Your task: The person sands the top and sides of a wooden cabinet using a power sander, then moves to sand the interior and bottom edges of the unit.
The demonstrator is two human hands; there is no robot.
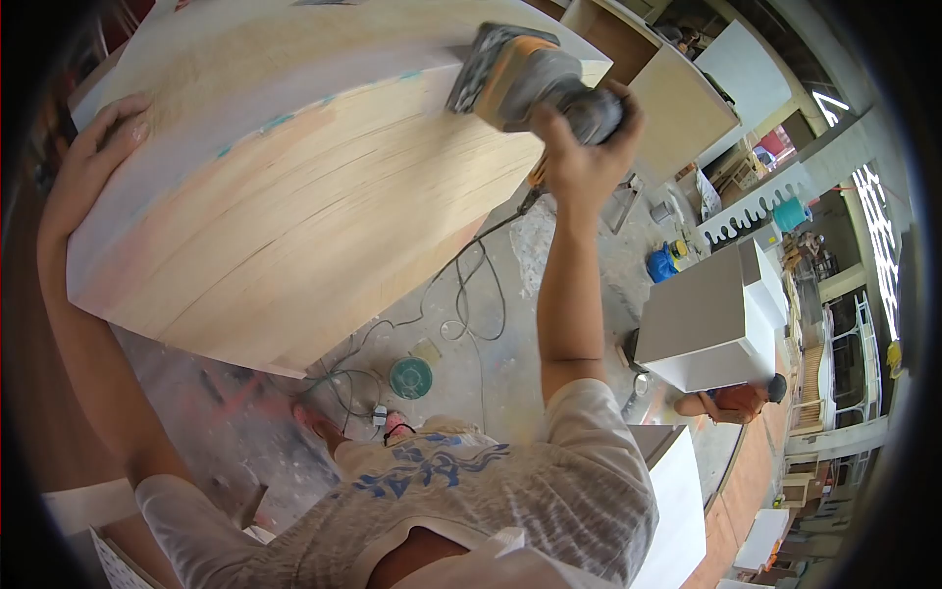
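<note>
My right hand (589, 147) is wrapped round the round rear body of an orange, grey and black power sander (530, 79). The sander's pad stands on the edge of a large pale wooden piece (324, 216), near its upper right end. Part of the sander is blurred. Along the edge run a whitish filler band and small teal marks; dark grain lines cross the broad plywood face. Over at the left end, my left hand (108, 152) rests on the piece, its fingers apart and slightly bent.
A dark power cord (461, 260) hangs from the sander and loops across the dusty floor. Near my feet stands a green bucket (410, 377). White cabinet boxes (702, 319) are to the right, with a crouching person (736, 401) beside them. A blue bag (661, 263) lies farther back.
</note>
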